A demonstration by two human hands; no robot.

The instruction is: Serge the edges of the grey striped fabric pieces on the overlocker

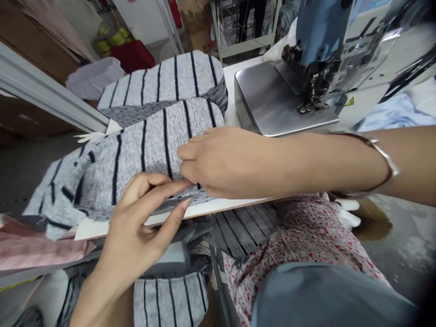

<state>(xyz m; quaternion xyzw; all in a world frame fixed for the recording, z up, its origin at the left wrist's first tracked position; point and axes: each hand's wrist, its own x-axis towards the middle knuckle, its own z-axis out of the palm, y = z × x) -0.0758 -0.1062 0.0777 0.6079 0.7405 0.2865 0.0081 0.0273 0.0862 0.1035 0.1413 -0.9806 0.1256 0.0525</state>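
A stack of grey knit fabric pieces with dark stripes [153,145] lies on the white table, its layers showing along the near edge. My right hand [225,159] reaches across from the right, its fingers curled closed on the stack's near right edge. Its fingertips are hidden, and the fabric is pinched beneath them. Close beside it, my left hand [146,218] is open, thumb and index finger apart at the table edge. The left index fingertip meets the fabric edge by the right hand. Behind lies a second stack of striped pieces [163,81].
A blue and white sewing machine [320,36] with a metal plate [272,95] stands at the right. A pale metal post [51,86] slants past the left end. Below the table edge, more striped fabric [170,299] hangs, and patterned cloth [306,231] covers the lap.
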